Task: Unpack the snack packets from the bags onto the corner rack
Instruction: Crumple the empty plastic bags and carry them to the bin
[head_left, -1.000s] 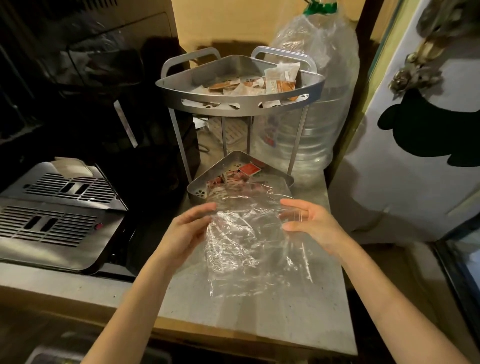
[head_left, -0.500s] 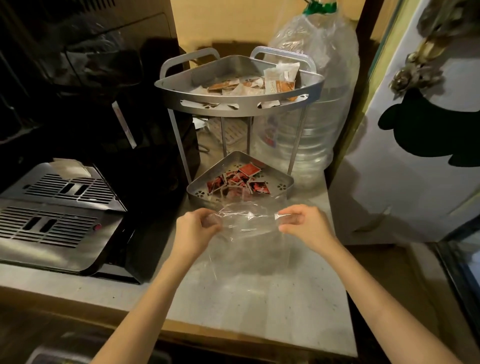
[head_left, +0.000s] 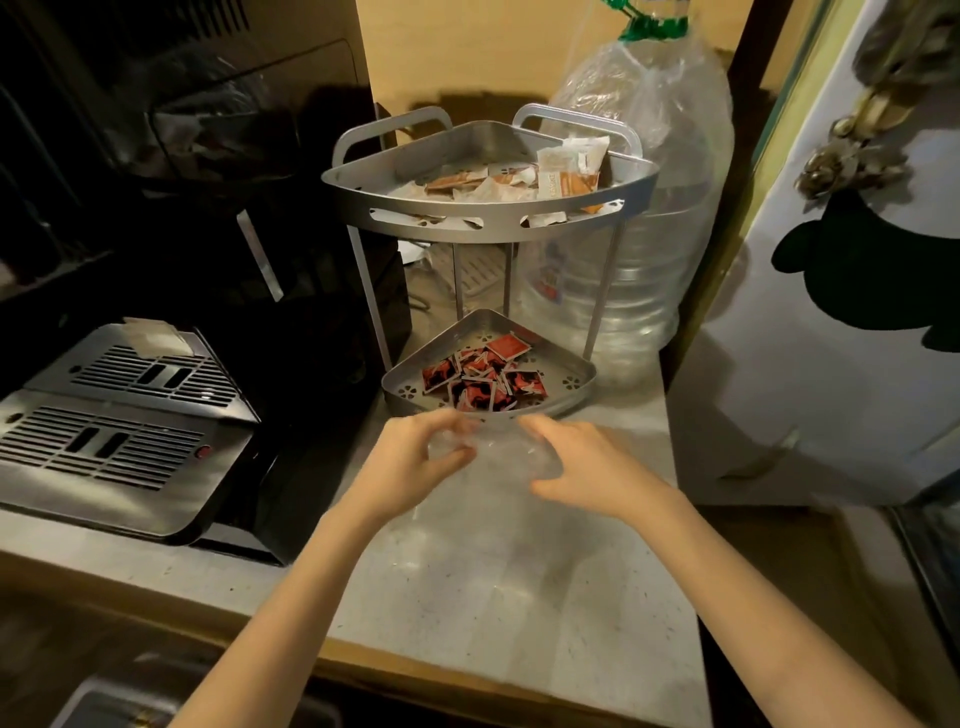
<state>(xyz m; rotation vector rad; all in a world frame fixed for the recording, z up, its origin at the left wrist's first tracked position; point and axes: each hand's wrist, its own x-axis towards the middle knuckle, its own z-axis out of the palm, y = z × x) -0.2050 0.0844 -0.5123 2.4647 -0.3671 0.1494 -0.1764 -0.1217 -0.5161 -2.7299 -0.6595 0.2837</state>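
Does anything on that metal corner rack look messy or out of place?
A little. On the top shelf, pale packets lie in a loose heap, and some corners poke out through the slots in its front rim. The red packets on the bottom shelf are jumbled too. Nothing looks spilled or damaged.

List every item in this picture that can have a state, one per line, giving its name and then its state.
Clear plastic bag: empty, being scrunched between both hands.
Left hand: gripping the bag.
Right hand: gripping the bag.
Top shelf: holds pale and orange packets.
Bottom shelf: holds red packets.
Water bottle: upright, covered by a plastic bag.
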